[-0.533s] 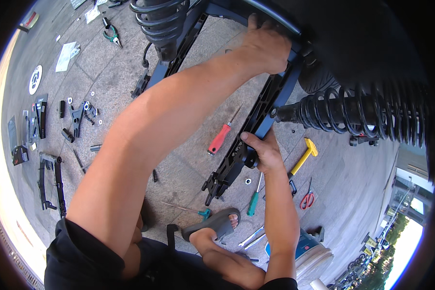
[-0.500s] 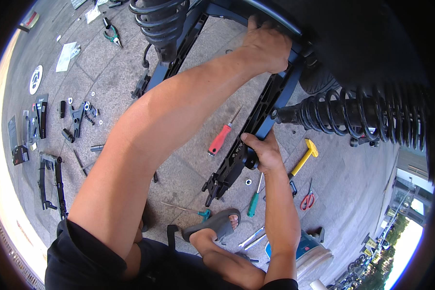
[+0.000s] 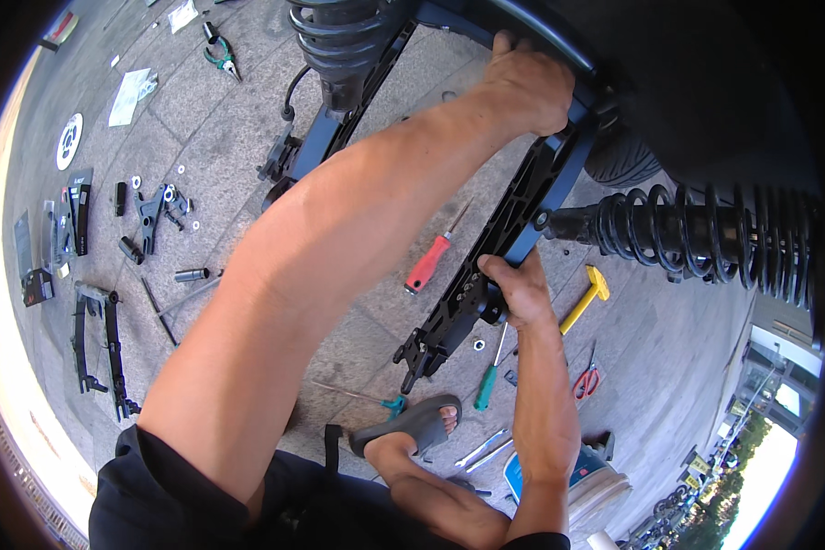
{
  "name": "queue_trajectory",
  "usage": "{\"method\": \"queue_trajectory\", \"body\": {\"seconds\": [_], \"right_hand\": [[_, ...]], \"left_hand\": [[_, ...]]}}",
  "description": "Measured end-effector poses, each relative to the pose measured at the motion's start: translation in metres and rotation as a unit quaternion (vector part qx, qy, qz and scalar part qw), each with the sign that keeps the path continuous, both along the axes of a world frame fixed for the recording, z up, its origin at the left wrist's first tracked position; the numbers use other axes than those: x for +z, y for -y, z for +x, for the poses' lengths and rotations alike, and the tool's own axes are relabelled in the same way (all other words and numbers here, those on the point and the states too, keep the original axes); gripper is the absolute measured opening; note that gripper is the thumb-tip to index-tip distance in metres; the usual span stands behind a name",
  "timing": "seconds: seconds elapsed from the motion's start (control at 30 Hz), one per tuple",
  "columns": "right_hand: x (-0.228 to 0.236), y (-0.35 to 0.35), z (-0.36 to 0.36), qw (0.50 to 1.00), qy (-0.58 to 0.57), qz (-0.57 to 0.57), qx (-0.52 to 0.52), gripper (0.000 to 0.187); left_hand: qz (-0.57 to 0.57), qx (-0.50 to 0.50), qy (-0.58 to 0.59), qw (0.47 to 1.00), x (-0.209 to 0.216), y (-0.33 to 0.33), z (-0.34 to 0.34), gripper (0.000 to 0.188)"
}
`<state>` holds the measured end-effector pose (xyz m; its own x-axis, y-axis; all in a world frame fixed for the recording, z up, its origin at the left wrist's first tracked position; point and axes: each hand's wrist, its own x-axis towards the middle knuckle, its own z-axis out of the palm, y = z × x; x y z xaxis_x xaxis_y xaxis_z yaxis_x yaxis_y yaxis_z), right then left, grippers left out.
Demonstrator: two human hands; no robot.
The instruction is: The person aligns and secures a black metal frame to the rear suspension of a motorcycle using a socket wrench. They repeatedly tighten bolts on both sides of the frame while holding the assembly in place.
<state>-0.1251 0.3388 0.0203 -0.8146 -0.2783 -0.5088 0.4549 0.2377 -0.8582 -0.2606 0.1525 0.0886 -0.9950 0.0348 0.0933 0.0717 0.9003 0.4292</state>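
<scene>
A black swingarm point(image 3: 519, 215) with two long arms and a cross part stretches from the top of the view toward me. My left hand point(image 3: 529, 90) reaches across and grips it where the cross part meets the right arm; its fingertips are partly hidden. Lower down, my right hand point(image 3: 521, 291) is closed around the same arm, with the thumb on top and the other fingers hidden beneath. Coil-spring shock absorbers are attached: the right one point(image 3: 697, 234) lies out to the side, and the left one point(image 3: 339, 46) stands over the other arm.
Beneath lie a red screwdriver point(image 3: 428, 264), green screwdriver point(image 3: 486, 389), yellow hammer point(image 3: 585, 301) and red-handled pliers point(image 3: 587, 380). Loose metal parts point(image 3: 152, 215), a black forked part point(image 3: 96, 335) and green pliers point(image 3: 221, 60) are at left. A bucket point(image 3: 587, 486) stands by my right forearm.
The swingarm, shock absorbers and floor things all sit slightly further right in the view. Both hands keep the same places on the swingarm.
</scene>
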Motion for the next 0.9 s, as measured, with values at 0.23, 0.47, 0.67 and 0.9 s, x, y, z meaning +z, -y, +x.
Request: {"method": "queue_trajectory", "body": {"seconds": [0.23,0.47,0.67,0.9], "right_hand": [[0.000,0.004,0.000,0.999,0.018,0.035,-0.025,0.047],[0.001,0.004,0.001,0.999,0.023,0.034,-0.026,0.047],[0.002,0.005,0.002,0.998,0.027,0.044,-0.032,0.046],[0.005,0.006,0.003,0.999,0.016,0.039,-0.030,0.041]], "left_hand": [[-0.037,0.002,-0.024,0.999,-0.006,-0.001,0.000,0.036],[-0.028,0.020,-0.090,0.995,-0.018,-0.003,-0.001,0.032],[-0.015,0.009,-0.064,0.998,-0.017,0.000,-0.003,0.033],[-0.015,-0.003,-0.059,0.998,-0.015,0.001,0.000,0.032]]}}
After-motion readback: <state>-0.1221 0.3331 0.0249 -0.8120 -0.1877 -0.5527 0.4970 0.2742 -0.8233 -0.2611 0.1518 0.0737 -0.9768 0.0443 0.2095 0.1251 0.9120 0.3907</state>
